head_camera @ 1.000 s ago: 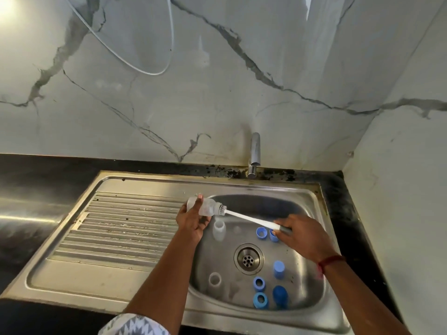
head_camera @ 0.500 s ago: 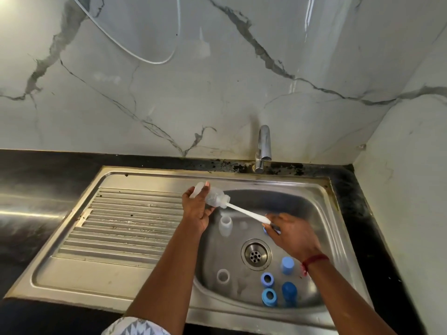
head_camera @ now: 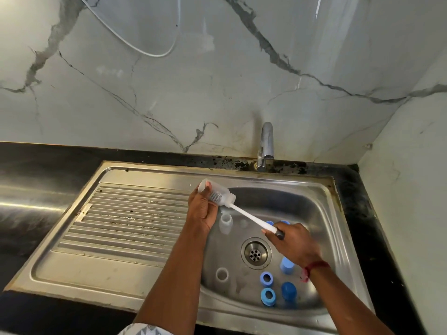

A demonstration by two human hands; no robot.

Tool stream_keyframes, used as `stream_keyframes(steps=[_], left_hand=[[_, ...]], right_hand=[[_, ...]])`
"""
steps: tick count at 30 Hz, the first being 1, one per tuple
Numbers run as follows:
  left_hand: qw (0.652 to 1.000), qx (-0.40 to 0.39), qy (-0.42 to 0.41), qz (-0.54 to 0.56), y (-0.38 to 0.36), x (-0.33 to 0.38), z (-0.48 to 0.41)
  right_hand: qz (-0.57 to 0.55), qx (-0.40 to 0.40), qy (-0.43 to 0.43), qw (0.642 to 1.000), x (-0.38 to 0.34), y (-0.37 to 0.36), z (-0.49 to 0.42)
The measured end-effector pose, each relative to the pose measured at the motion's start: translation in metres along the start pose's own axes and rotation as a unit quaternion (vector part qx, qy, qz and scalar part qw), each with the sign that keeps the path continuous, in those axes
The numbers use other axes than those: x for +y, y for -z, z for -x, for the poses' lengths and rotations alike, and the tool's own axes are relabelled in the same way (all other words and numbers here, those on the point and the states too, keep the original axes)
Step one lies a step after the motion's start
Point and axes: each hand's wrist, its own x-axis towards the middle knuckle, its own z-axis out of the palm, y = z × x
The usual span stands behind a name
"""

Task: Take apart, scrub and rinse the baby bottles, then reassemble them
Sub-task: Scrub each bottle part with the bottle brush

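In the frame centre my left hand [head_camera: 202,211] grasps the bottle [head_camera: 214,189], lying with its mouth toward lower right, and my right hand [head_camera: 294,243] grasps the brush [head_camera: 244,212] along that same axis, bristles inside.

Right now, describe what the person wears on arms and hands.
The left hand and right hand are bare, ungloved. A red thread band circles the right wrist. A white sleeve with a grey zigzag pattern shows on the left arm.
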Motion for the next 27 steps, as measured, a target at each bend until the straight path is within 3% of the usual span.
stream_keyframes(steps=[5,12,20,27], left_hand=[[0.999,-0.037,-0.024,0.011,0.008,0.007,-0.005],[0.997,-0.059,-0.048,-0.002,0.009,0.021,-0.007],[0.995,-0.063,-0.063,-0.048,0.023,0.020,-0.001],[0.993,-0.113,-0.030,-0.006,0.036,0.011,0.002]], right_hand=[[-0.027,-0.022,-0.031,0.999,-0.001,0.002,-0.005],[-0.070,-0.035,-0.012,0.997,-0.001,0.002,-0.027],[-0.015,-0.123,0.038,0.992,-0.008,0.008,-0.040],[0.023,-0.118,0.090,0.989,0.004,0.013,-0.034]])
